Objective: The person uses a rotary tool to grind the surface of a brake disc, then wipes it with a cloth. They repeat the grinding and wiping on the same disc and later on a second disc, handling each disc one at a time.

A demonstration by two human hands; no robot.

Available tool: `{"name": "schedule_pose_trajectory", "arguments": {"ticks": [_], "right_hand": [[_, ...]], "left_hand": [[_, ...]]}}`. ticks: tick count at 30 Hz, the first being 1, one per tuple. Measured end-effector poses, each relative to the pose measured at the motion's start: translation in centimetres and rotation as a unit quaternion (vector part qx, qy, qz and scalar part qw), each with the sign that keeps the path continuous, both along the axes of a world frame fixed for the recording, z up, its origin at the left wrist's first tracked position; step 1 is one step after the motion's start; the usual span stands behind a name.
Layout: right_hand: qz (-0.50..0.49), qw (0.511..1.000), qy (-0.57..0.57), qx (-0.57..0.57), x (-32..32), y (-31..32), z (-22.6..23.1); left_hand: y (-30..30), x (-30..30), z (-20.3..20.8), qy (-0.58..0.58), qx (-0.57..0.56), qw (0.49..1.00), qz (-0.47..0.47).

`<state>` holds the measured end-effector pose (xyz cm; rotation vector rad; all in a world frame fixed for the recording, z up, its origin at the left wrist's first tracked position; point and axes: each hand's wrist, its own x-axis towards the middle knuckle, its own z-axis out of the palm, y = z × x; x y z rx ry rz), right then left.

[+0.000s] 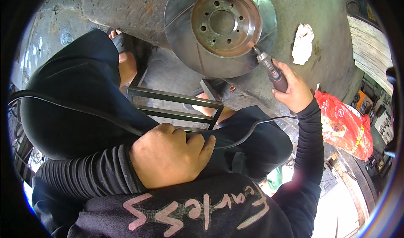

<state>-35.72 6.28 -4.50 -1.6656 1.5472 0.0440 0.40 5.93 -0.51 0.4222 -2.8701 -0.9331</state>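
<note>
A large round brake disc (181, 31) lies flat in front of me, with slots across its shiny face and a rusty brown raised hub (207, 17) with several holes. My right hand (296, 88) is wrapped round a dark grey rotary tool (272, 71). Its tip is at the lower right of the hub's rim; whether it touches cannot be made out. Near my lap, my left hand (170, 156) is closed round the tool's black cable (242, 142), which runs out on both sides of the fist.
A crumpled white cloth (303, 43) lies right of the disc. Beyond my right forearm is a red plastic bag (343, 124). A metal frame (174, 98) stands between my legs, under the near side of the disc. Pale boards (370, 48) are at the far right.
</note>
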Motion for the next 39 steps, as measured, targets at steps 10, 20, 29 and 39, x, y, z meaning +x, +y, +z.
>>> {"name": "schedule_pose_trajectory", "arguments": {"ticks": [10,20,29,39], "right_hand": [[-0.019,1.000,-0.017,-0.009,-0.8,-0.8,-0.2],[-0.015,1.000,0.015,0.016,-0.4,-1.7,0.2],[-0.097,0.992,-0.070,-0.040,3.2,0.5,0.6],[-0.288,0.926,-0.244,0.025,9.8,2.0,-1.7]], "left_hand": [[-0.5,-0.3,-0.2,0.000,0.000,1.000,-0.001],[-0.6,-0.3,-0.5,-0.005,0.003,1.000,0.010],[-1.1,-0.1,-0.3,-0.040,0.015,0.998,-0.043],[-2.8,-0.8,-0.7,-0.128,0.154,0.976,0.081]]}}
